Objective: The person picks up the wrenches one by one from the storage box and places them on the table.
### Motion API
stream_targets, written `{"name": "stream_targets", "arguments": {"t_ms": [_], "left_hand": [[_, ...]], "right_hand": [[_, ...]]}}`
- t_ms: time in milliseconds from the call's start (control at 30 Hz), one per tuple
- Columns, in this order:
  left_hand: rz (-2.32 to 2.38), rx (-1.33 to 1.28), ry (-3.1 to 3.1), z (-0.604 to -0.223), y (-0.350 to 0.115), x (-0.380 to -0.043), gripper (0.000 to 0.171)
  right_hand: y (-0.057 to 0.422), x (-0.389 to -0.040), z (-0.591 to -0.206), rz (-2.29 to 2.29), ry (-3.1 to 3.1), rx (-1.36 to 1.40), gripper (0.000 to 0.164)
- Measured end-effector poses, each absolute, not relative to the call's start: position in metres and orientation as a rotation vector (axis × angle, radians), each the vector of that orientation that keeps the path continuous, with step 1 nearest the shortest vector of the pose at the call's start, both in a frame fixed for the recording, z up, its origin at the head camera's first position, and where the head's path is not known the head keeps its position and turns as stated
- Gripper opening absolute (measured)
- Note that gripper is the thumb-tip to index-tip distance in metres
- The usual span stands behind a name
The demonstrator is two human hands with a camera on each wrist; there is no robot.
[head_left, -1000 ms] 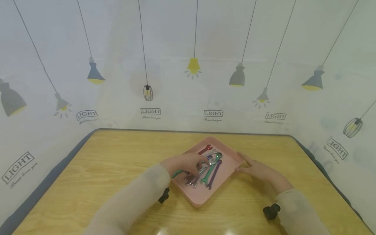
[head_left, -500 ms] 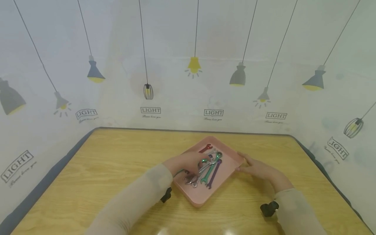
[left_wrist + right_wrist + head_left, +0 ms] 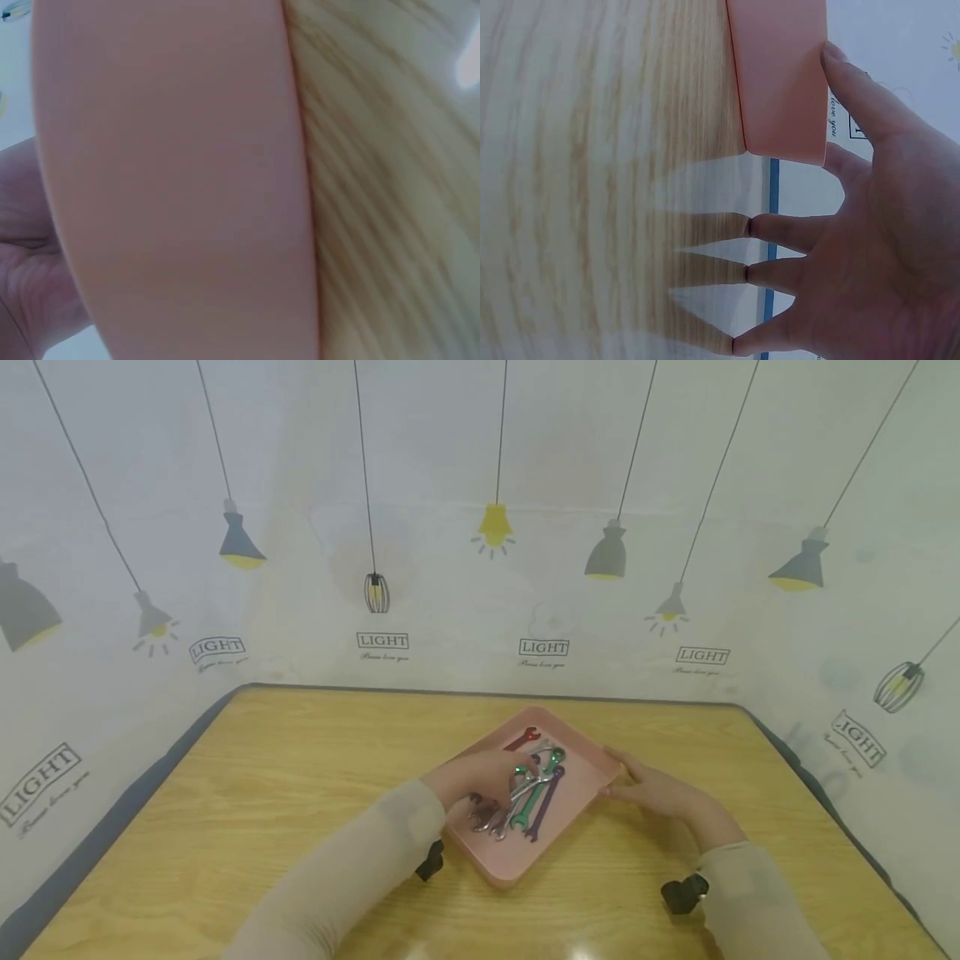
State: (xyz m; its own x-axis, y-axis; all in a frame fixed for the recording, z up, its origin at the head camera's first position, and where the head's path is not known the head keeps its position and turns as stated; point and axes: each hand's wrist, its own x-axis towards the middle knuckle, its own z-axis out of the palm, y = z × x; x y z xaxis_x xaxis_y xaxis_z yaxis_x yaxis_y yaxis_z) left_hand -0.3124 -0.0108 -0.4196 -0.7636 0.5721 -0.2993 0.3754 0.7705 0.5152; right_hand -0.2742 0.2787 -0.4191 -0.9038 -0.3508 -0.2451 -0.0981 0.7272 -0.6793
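A shallow pink tray (image 3: 517,860) sits at an angle on the table, holding several combination wrenches. My left hand (image 3: 483,777) reaches over its left side, fingers bent down among the wrenches. A green wrench end (image 3: 521,771) shows between thumb and forefinger; what the fingers hold I cannot tell. Silver wrenches (image 3: 498,828) poke out below that hand. To its right lie a green wrench (image 3: 531,802) and a purple wrench (image 3: 546,806); a red wrench (image 3: 525,737) lies beyond. My right hand (image 3: 900,232) touches the tray's right corner with thumb and forefinger, other fingers spread straight onto the table.
A yellow wood-grain table (image 3: 285,793) extends around the tray, with a dark blue far edge. Behind it hangs a pale backdrop (image 3: 435,543) printed with lamps. Black wrist cameras (image 3: 684,893) hang under both sleeves.
The left hand has shifted slightly right over the wrenches. A green wrench end that stuck out left of its wrist has gone out of sight. The right hand stays at the tray corner.
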Motion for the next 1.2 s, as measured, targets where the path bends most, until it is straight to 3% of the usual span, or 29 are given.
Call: {"name": "stream_targets", "arguments": {"t_ms": [300, 567, 967, 1200], "left_hand": [[0.631, 0.672, 2.471, -0.418, -0.010, -0.307, 0.076], [0.575, 0.680, 2.475, -0.415, -0.009, -0.307, 0.051], [0.586, 0.753, 2.436, -0.413, -0.017, -0.313, 0.036], [0.670, 0.606, 2.431, -0.408, -0.021, -0.310, 0.033]], "right_hand": [[0.278, -0.274, -0.418, -0.984, 2.577, -0.340, 0.082], [0.279, -0.274, -0.419, -0.988, 2.578, -0.357, 0.082], [0.278, -0.274, -0.419, -1.020, 2.556, -0.361, 0.081], [0.279, -0.274, -0.420, -1.031, 2.549, -0.367, 0.081]]}}
